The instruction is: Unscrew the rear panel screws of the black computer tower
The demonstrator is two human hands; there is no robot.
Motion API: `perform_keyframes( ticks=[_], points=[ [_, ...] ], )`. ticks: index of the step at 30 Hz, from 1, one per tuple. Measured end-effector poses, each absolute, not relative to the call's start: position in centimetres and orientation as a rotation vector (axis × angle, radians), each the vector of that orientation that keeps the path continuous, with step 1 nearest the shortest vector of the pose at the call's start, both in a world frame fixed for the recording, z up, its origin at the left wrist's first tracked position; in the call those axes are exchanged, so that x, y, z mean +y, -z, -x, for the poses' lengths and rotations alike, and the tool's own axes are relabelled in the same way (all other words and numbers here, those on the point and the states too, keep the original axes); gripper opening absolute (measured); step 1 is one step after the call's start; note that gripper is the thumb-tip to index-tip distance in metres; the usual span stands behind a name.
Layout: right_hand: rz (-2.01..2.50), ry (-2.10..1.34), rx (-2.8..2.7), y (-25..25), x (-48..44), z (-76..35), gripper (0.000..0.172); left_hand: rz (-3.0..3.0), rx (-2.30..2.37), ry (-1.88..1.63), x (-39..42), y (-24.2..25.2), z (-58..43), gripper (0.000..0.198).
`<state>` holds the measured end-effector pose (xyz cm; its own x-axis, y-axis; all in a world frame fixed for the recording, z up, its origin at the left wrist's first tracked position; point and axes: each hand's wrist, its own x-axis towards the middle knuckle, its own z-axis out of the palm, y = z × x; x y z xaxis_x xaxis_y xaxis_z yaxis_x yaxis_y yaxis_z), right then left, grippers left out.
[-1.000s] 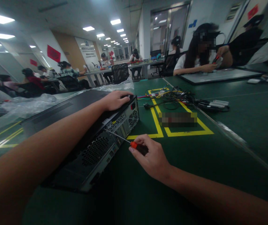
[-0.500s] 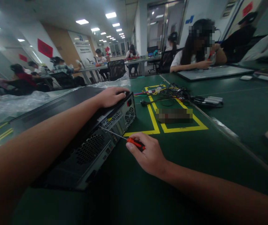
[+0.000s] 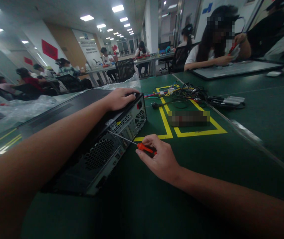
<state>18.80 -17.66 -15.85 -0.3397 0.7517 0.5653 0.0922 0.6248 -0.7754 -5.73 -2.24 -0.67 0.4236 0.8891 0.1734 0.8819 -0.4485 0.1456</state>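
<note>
A black desktop computer case lies on its side on the green table, its metal rear panel turned toward me. My left hand rests on the top near the far rear corner, fingers stretched over the edge. My right hand grips a screwdriver by its red and black handle, with the thumb below and fingers above. The thin shaft points up and left, its tip at the rear panel by the slot covers. Whether the tip sits in a screw is too small to tell.
Tangled cables with a plug lie beyond the case. A blurred-out block sits within yellow tape markings. Clear plastic wrap is at the left. Across the table a person works over a flat panel.
The view has tilted down and shifted slightly. The fingers of my right hand have loosened and rolled on the screwdriver handle, while its tip stays at the rear panel. My left hand stays put.
</note>
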Motion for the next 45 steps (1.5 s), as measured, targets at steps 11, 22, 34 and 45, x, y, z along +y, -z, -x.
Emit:
perform_keyframes(
  ticks=[11,22,34,45],
  points=[
    [0.692,-0.766,-1.815,15.9,-17.7,-18.9,0.012,-2.627,1.639,-0.329,-2.4,0.6,5.5,0.078],
    [0.675,-0.733,-1.837,15.8,-17.9,-19.0,0.013,-2.591,1.637,-0.372,-2.2,0.8,5.8,0.076],
    [0.707,-0.807,-1.846,16.3,-17.8,-19.0,0.028,-2.558,1.719,-0.377,-2.4,0.9,5.7,0.08],
    [0.716,-0.847,-1.865,16.3,-17.7,-18.9,0.019,-2.523,1.765,-0.308,-3.0,0.6,5.2,0.078]
  ],
)
